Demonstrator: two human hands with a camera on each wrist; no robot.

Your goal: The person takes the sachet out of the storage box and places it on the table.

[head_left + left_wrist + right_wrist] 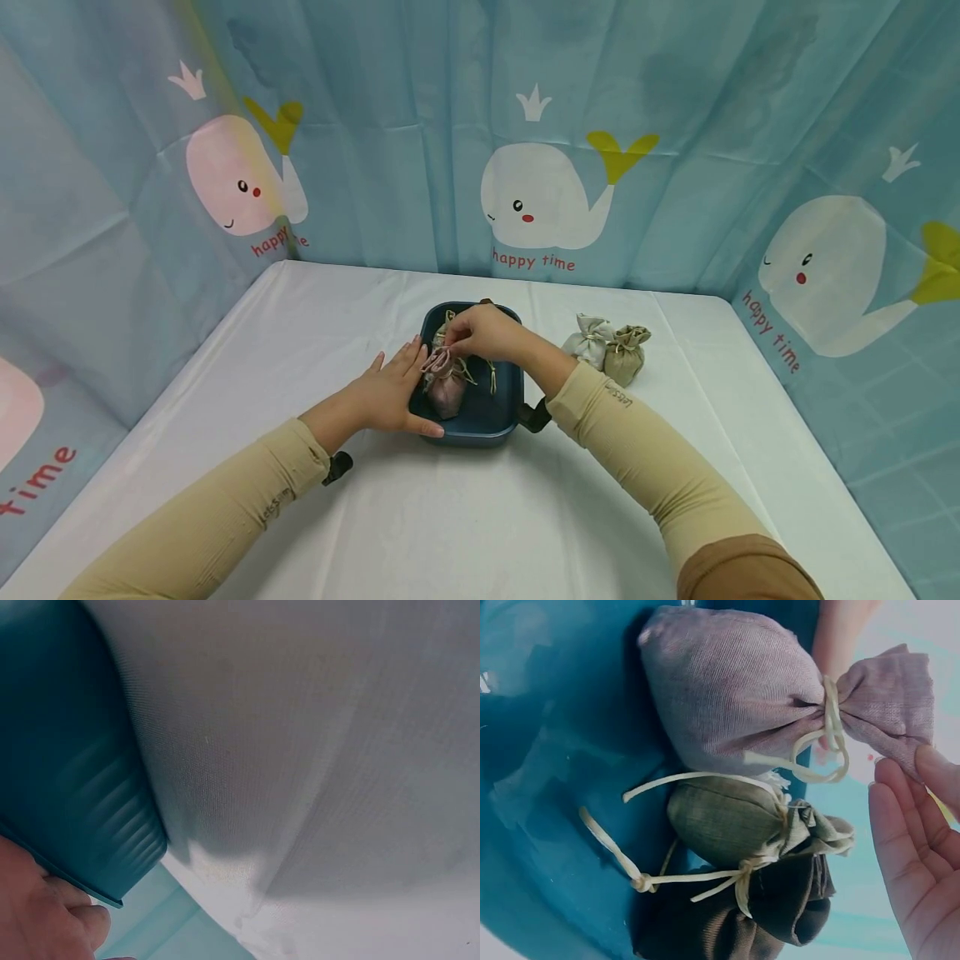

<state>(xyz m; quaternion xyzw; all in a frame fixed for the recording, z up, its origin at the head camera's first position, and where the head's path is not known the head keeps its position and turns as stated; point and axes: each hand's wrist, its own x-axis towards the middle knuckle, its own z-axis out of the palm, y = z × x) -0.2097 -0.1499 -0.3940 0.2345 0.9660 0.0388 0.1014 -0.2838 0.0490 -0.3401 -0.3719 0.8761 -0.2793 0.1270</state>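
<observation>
A dark blue basin [491,408] stands on the white table. My right hand [487,335] reaches into it and pinches the gathered top of a pink drawstring pouch [727,694], pale cord tied round its neck. Beside that pouch in the right wrist view lie a green pouch [720,821] and a dark brown pouch [697,926] inside the basin, with loose cords trailing. My left hand [386,393] rests on the basin's left rim, fingers straight and thumb spread toward the near corner. The left wrist view shows the basin's ribbed outer wall [97,787] beside this hand.
To the right of the basin, a pale grey pouch [589,340] and an olive pouch [626,356] stand side by side on the white tablecloth [480,525], behind my right forearm. A blue curtain [420,167] with printed whales encloses the table's back and sides.
</observation>
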